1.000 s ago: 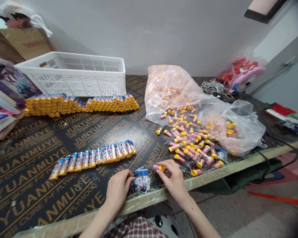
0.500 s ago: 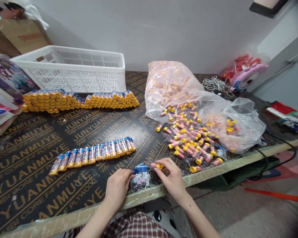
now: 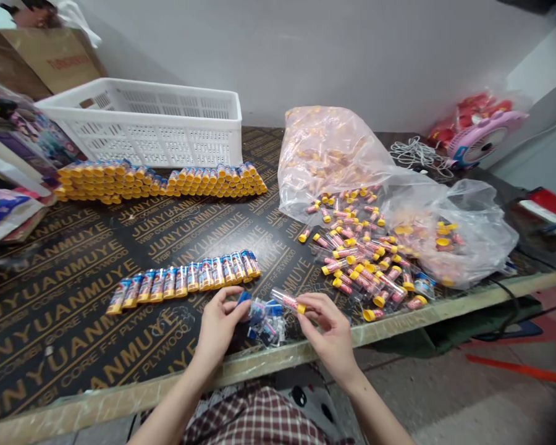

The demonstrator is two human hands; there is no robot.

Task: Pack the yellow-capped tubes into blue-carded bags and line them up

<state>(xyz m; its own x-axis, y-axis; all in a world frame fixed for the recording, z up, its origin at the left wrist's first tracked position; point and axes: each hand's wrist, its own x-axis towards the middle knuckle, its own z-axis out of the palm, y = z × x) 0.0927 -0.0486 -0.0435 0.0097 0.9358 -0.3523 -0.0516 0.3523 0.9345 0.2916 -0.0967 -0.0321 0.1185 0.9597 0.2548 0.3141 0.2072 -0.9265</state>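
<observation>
Between the thumb and fingers of my right hand [image 3: 327,324] is a clear tube with a yellow cap and pink contents [image 3: 287,301], its clear end pointing left. My left hand [image 3: 223,318] pinches a small blue piece [image 3: 244,298], perhaps a label or wrapper. Between my hands, near the table edge, lies a small pile of blue, clear and pinkish wrappers [image 3: 267,324]. Farther left is a slanting row of blue-wrapped tubes with yellow caps [image 3: 180,281]. To the right, a heap of unwrapped yellow-capped tubes [image 3: 361,266] spills from a plastic bag.
A white plastic crate [image 3: 157,139] stands at the back left, with stacked wrapped tubes [image 3: 162,182] before it. Large clear bags [image 3: 328,142] of tubes lie at the back right. Beyond them are a coiled white cable [image 3: 417,154] and a pink fan [image 3: 484,139].
My left hand has lifted a blue piece from the pile and moved slightly up. The tube in my right hand now shows its clear length. The camera view has shifted a little.
</observation>
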